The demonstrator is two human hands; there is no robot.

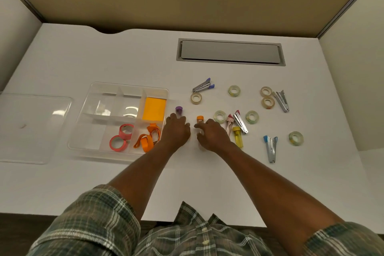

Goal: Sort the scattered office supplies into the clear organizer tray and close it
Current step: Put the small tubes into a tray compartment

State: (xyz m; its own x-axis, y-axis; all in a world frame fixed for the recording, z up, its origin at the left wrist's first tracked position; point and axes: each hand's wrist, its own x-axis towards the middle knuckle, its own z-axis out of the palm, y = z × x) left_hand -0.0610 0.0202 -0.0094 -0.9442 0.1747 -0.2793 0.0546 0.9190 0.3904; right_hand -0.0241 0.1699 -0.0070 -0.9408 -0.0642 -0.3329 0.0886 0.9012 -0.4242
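The clear organizer tray (128,85) lies open at left, holding an orange sticky-note pad (154,108), two pink tape rolls (121,138) and orange clips (146,139). Its clear lid (31,129) lies flat further left. My left hand (176,131) is just right of the tray, fingers curled down over a purple-capped tube (178,109); only the cap shows. My right hand (213,136) pinches an orange-capped clear tube (200,118) between forefinger and thumb. A yellow tube (238,137) lies right of that hand.
Several clear tape rolls (234,90) and small staplers (281,101) are scattered over the right half of the white desk. A grey cable hatch (230,52) sits at the back. Partition walls stand behind and at both sides.
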